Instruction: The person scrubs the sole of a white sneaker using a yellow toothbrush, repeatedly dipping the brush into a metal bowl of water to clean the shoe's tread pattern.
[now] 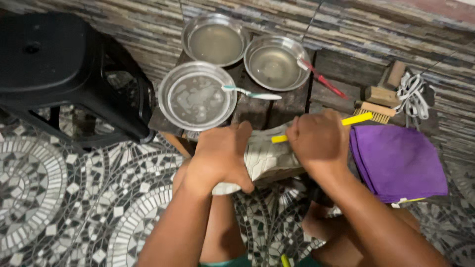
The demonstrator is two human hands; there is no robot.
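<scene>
Left hand [220, 158] grips a grimy white shoe [267, 157]; right hand [319, 141] scrubs.

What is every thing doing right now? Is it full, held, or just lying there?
Left hand: gripping the pale patterned shoe.
Right hand: closed on the yellow-handled toothbrush, against the shoe.
Three round metal bowls: upright, holding cloudy liquid.
White and teal toothbrush: resting on one bowl's rim.
Red-handled toothbrush: head in another bowl.
Purple cloth: folded, lying flat.
Wooden scrub brush: lying unused.
</scene>
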